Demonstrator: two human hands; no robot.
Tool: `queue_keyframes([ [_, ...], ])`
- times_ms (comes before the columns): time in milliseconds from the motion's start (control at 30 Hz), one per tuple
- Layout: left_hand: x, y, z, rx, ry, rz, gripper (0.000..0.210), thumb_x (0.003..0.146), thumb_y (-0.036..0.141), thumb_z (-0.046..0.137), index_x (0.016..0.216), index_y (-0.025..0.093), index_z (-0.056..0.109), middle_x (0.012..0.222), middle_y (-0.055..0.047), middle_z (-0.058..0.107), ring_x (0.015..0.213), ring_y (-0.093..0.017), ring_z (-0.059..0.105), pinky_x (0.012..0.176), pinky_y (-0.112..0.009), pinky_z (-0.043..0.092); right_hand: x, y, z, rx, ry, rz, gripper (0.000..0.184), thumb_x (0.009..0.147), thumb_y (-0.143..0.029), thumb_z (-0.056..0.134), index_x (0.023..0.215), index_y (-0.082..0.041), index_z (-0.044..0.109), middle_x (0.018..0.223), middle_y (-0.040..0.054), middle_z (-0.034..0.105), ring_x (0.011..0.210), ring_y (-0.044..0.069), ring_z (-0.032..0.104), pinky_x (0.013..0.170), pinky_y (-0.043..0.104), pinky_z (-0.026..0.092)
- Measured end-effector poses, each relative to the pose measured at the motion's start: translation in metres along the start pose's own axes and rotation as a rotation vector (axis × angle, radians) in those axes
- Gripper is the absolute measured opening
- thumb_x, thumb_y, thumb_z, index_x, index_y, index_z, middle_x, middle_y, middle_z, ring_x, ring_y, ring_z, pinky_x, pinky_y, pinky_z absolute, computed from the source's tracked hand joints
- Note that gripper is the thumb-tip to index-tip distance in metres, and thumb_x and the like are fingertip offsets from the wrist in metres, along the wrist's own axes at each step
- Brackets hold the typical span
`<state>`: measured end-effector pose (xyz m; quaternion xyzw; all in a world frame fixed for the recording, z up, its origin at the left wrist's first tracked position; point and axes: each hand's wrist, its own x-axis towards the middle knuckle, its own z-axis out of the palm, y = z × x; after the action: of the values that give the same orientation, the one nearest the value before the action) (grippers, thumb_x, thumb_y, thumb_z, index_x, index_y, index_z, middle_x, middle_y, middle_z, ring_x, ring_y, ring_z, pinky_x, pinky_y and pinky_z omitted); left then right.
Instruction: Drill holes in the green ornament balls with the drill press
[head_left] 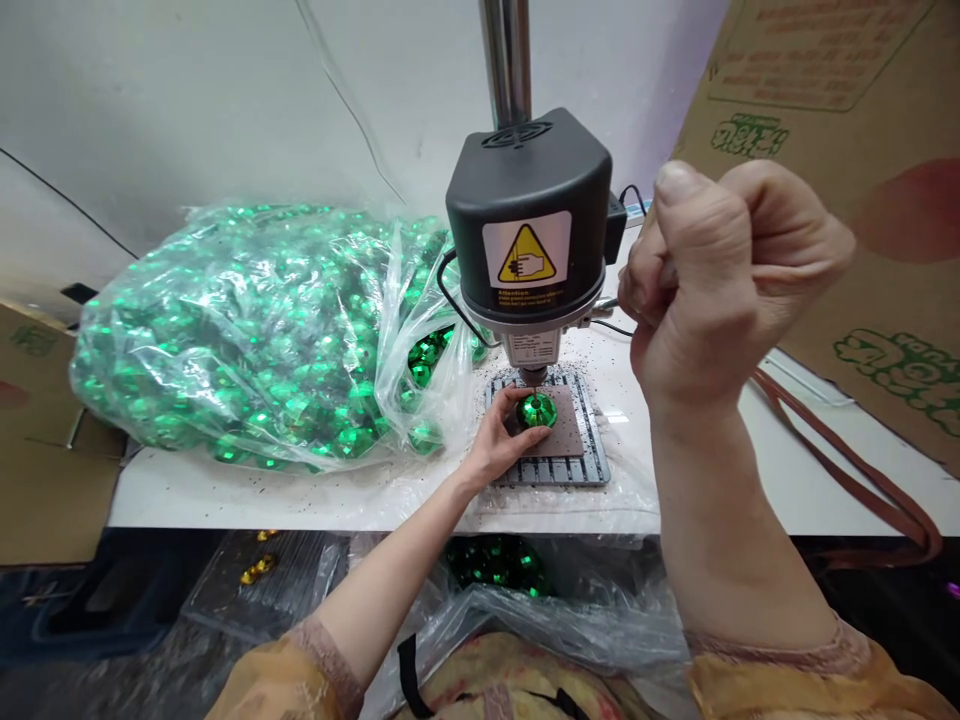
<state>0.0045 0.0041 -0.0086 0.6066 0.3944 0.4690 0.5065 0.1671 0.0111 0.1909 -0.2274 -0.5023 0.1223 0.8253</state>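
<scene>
One green ball (538, 407) under the drill (529, 190) could spin if the left grip (496, 440), pinching it, slackens; right grip (724, 275) is clenched.

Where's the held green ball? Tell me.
The green ball sits just right of the head view's centre, in the left hand, under the black drill.

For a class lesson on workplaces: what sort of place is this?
Probably a small workshop: a drill-like machine stands over a green ball in the left hand, dark bits litter the white table, and a big bag holds many more.
</scene>
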Motion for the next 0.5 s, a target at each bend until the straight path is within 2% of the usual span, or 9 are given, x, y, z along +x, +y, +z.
queue_keyframes([
  [200,-0.002,-0.002,0.000,0.017,0.001,0.001,0.061,0.077,0.049,0.089,0.121,0.021,0.058,0.119,-0.008,0.068,0.112,-0.024,0.066,0.101,-0.038,0.050,-0.005,-0.002,-0.002,0.020,-0.019,-0.004,0.046,0.092,-0.018,0.061,0.059,-0.019,0.029,0.048,-0.0072,0.033,0.045,0.001,0.034,0.050,0.023,0.026],
  [500,-0.001,-0.009,0.000,0.035,0.009,0.028,0.060,0.076,0.049,0.089,0.120,0.022,0.059,0.125,-0.010,0.067,0.119,-0.026,0.064,0.108,-0.043,0.048,-0.036,0.003,-0.011,-0.002,0.050,-0.126,0.049,0.092,-0.020,0.060,0.059,-0.018,0.023,0.049,-0.0060,0.027,0.043,0.003,0.032,0.047,0.027,0.021],
])
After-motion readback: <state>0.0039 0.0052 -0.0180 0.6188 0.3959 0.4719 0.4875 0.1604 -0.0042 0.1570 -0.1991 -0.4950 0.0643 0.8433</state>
